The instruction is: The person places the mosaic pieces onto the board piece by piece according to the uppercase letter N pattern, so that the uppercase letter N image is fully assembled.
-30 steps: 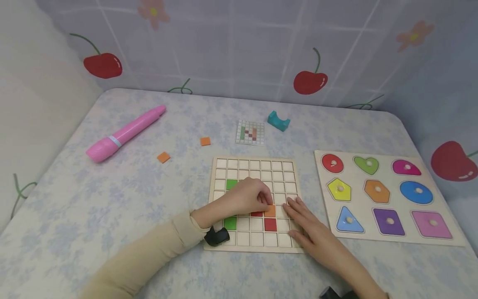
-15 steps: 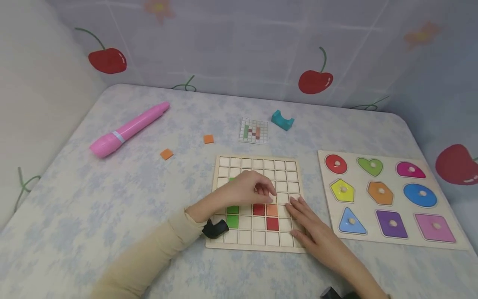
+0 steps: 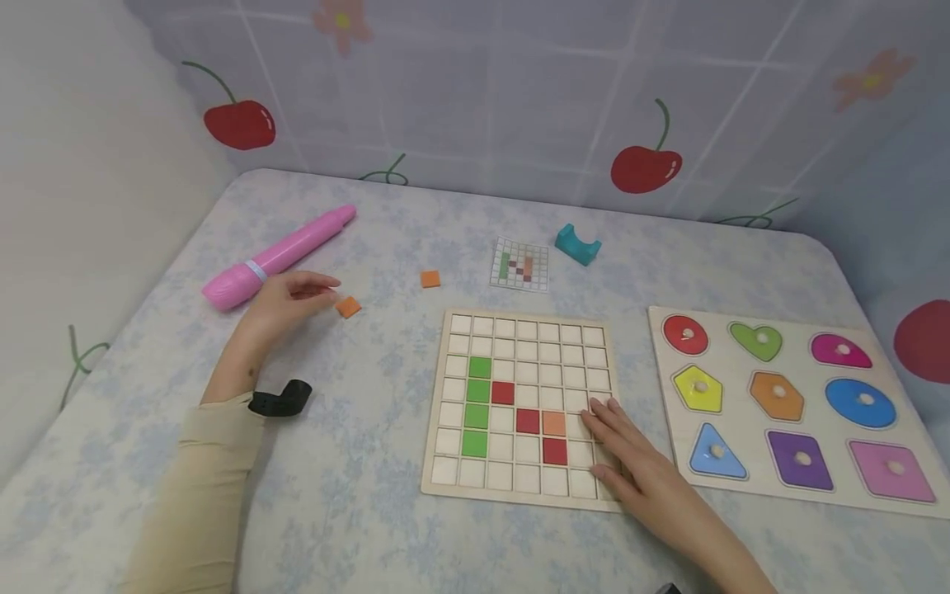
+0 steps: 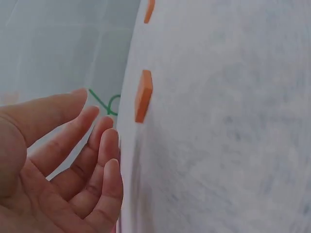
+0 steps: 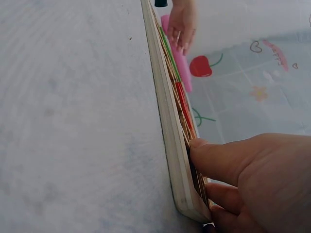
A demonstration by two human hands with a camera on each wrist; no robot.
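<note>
My left hand hovers beside a loose orange square tile, its fingers loosely bent and holding nothing. In the left wrist view the same orange tile lies just past the fingertips. A second orange tile rests farther right. My right hand lies with extended fingers on the right edge of the wooden grid board. Set in the grid are a column of green tiles, red tiles stepping down diagonally and one orange tile.
A pink pen-shaped toy lies behind my left hand. Beyond the board are a small printed grid card and a teal curved block. A knobbed shape puzzle lies at right. A cherry-patterned curtain backs the table.
My left hand has let go of the orange tile in the grid and moved left, off the board, to the loose orange tile. My right hand has stayed on the board's edge.
</note>
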